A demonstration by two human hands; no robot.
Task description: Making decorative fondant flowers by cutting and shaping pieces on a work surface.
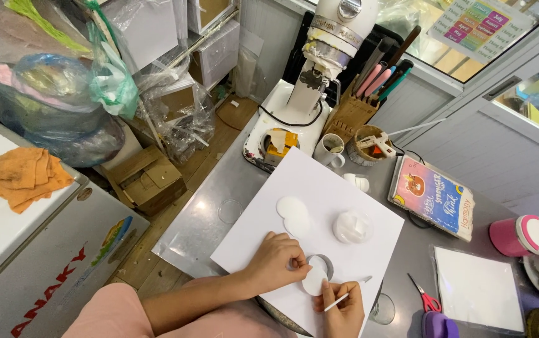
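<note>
A large white board [319, 188] lies on the metal table [200, 225]. My left hand [279, 260] rests on the board and pinches a white disc [315, 281] beside a round hole cut in the sheet. My right hand [341, 307] grips a thin craft knife [344, 297], its tip near the disc's right edge. Two overlapping white discs [293, 213] lie farther up the board. A small white rounded lump [351, 226] sits to their right.
A white stand mixer [319, 56], a wooden block of knives [350, 112], a mug [330, 149] and a colourful book [433, 197] stand at the back. Red scissors [427, 299], a white pad [477, 289] and a pink container [523, 236] lie right. A cardboard box [147, 178] sits on the floor left.
</note>
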